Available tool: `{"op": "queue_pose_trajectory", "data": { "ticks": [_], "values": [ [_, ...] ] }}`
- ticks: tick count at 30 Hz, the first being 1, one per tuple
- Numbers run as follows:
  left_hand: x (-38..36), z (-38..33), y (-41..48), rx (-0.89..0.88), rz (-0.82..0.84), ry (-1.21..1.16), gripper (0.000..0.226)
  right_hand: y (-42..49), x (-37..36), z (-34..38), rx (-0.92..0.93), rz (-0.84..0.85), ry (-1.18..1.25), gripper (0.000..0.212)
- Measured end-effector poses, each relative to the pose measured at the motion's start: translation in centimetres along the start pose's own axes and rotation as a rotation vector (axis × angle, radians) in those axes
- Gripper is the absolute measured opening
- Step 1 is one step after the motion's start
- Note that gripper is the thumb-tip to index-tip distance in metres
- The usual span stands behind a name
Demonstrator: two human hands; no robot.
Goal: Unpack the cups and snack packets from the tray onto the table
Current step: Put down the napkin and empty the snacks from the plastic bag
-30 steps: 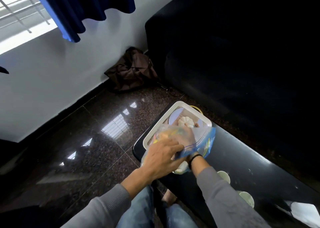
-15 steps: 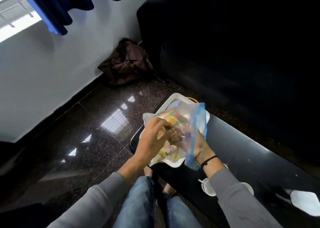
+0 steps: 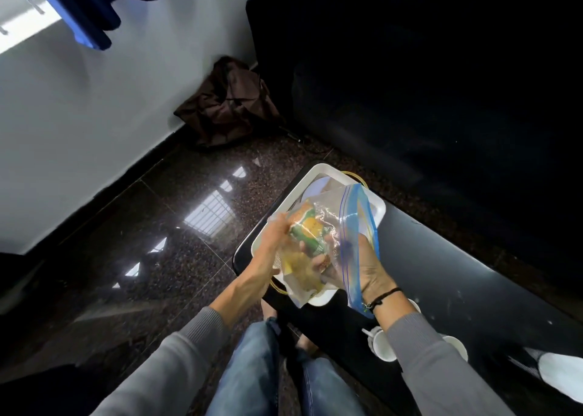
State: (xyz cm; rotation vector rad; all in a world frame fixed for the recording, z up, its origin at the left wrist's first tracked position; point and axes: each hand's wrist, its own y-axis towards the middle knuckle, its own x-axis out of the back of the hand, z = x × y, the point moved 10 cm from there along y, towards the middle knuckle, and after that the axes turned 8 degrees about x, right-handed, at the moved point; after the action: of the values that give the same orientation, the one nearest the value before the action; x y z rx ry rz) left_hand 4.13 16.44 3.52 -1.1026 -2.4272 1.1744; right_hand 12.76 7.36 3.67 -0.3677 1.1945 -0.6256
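**Bag of snacks held over the tray**

Both hands, left hand (image 3: 273, 242) and right hand (image 3: 362, 267), grip a clear zip bag (image 3: 318, 242) of snack packets above the white tray (image 3: 328, 171) on the bench (image 3: 457, 276). The bag hides most fingers. Two cups (image 3: 383, 346), partly behind the right sleeve, stand near the tray.

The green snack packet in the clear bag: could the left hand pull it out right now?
Probably yes: the left hand sits at the zip bag beside the green packet, while the right hand holds the bag.

Counted — one tray (image 3: 328, 171), one zip bag (image 3: 350, 213) of snack packets (image 3: 310, 231), two white cups (image 3: 383, 344).
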Motion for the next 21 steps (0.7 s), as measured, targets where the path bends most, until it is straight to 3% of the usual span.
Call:
{"op": "queue_pose_trajectory", "data": {
  "ticks": [4, 7, 9, 11, 16, 18, 21],
  "values": [
    [1.7, 0.8, 2.1, -0.006, -0.058, -0.086, 0.046, 0.6, -0.2, -0.5, -0.059, 0.089, 0.022, 0.064],
    [3.1, 2.5, 4.0, 0.048, -0.154, -0.171, 0.086, 1.4, 1.3, -1.0, -0.1, 0.045, 0.004, 0.065],
    [3.5, 3.8, 5.0, 0.113, -0.165, -0.197, 0.102, 2.1, 2.2, -0.9, -0.06, 0.0, -0.093, 0.052],
    [3.6, 4.8, 6.0, 0.131, -0.116, -0.254, 0.086, 3.0, 2.1, -0.8, -0.01, 0.014, -0.071, 0.034],
    [5.6, 9.2, 8.9, 0.25, -0.153, -0.379, 0.055, 5.0, 2.5, -1.7, -0.072, 0.008, 0.138, 0.04],
    [6.0, 10.2, 10.0, 0.264, -0.167, -0.349, 0.032, 5.7, 3.3, -1.6, -0.072, -0.002, 0.136, 0.034],
    [5.9, 10.7, 11.5, 0.233, -0.138, -0.228, 0.028, 6.6, 4.8, -0.9, -0.019, -0.034, 0.035, 0.021]
  ]
}}
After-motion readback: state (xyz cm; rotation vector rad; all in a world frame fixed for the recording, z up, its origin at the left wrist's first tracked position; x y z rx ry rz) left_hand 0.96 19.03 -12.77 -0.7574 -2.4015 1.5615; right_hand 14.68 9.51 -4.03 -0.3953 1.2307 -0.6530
